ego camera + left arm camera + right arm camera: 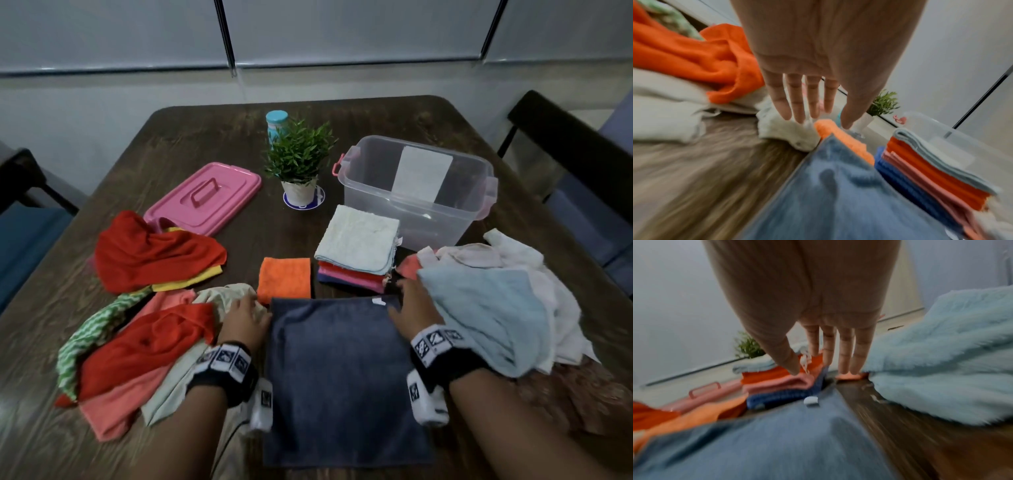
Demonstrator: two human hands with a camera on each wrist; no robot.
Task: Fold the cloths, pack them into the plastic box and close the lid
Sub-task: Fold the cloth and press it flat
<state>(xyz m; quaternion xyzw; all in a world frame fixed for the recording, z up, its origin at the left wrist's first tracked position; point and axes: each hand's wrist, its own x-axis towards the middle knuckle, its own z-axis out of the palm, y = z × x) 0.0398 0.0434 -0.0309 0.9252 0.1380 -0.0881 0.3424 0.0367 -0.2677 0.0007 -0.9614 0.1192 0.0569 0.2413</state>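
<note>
A dark blue cloth (339,377) lies flat on the table in front of me, with a small white tag at its far right corner. My left hand (245,317) is at its far left corner, fingers straight (795,100), holding nothing. My right hand (412,308) is at its far right corner, fingers straight (840,350) and empty too. Beyond the cloth lie a folded orange cloth (284,279) and a stack of folded cloths (356,250) with a white one on top. The clear plastic box (418,192) stands open behind the stack. Its pink lid (203,197) lies at the far left.
Loose red, yellow, green and pink cloths (144,298) are heaped on the left; light blue and white cloths (496,301) on the right. A potted plant (299,164) and a teal bottle (275,121) stand at the back. Chairs flank the wooden table (376,113).
</note>
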